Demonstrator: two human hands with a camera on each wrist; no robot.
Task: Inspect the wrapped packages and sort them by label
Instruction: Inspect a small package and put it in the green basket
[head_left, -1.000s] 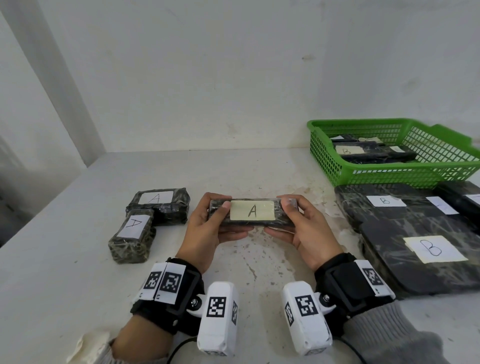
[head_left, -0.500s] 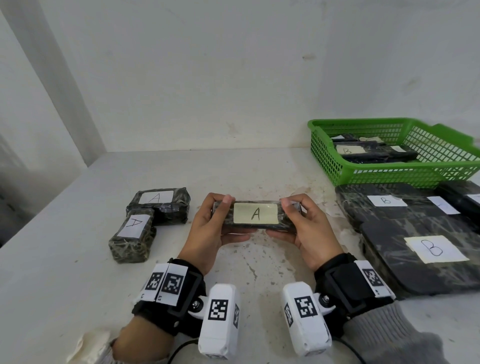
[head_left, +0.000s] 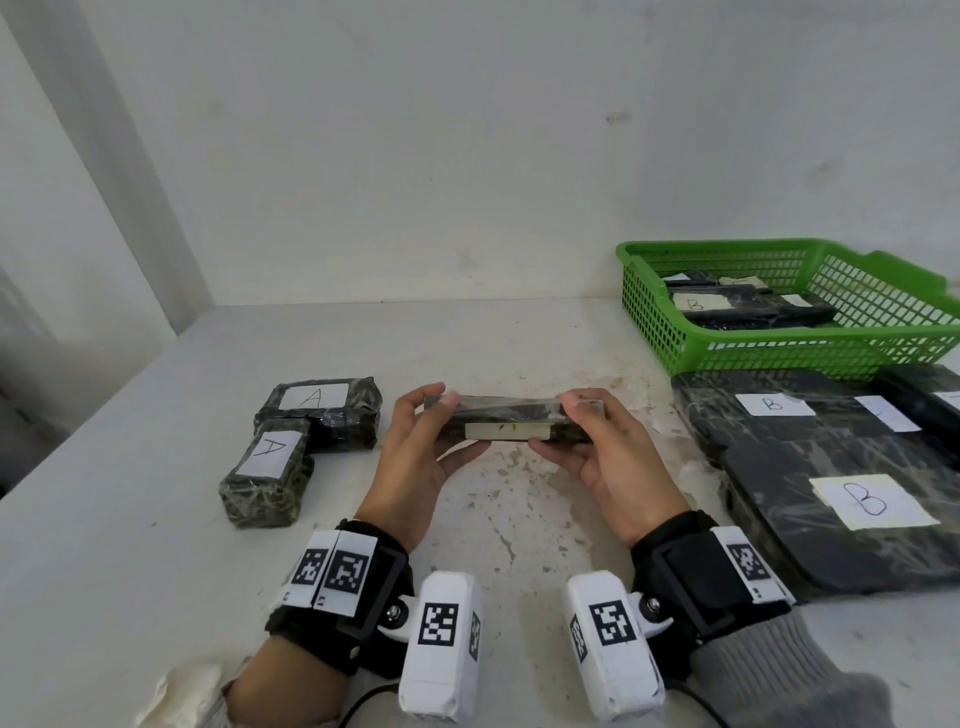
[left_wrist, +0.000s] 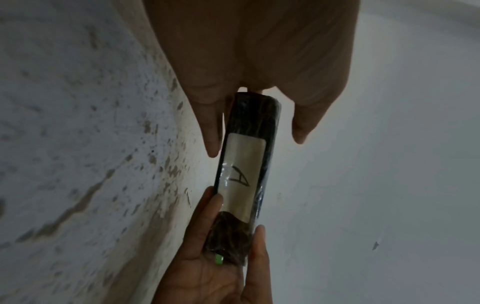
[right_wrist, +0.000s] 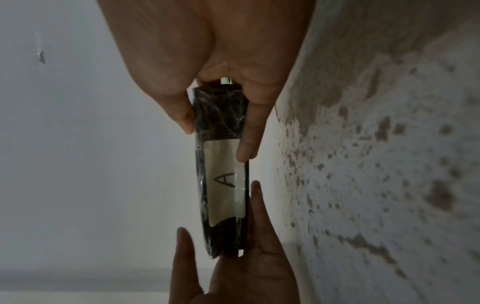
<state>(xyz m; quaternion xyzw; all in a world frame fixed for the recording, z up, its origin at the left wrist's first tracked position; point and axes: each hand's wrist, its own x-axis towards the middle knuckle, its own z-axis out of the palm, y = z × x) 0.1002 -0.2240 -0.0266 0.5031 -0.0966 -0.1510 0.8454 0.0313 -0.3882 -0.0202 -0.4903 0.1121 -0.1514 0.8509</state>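
A dark wrapped package with a cream label marked A is held above the middle of the table. My left hand grips its left end and my right hand grips its right end. The package is tipped so the label faces me edge-on in the head view. The wrist views show the label package with the letter A plainly, thumb and fingers pinching each end. Two other packages marked A lie on the table to the left.
A green basket at the back right holds several dark packages with labels, one marked B. In front of it lie flat dark packages marked B. The table is white and stained; a wall stands behind.
Both hands have rotated the package so its A label, which faced up, now tilts toward me and shows almost edge-on. The package stays between the same two hands.
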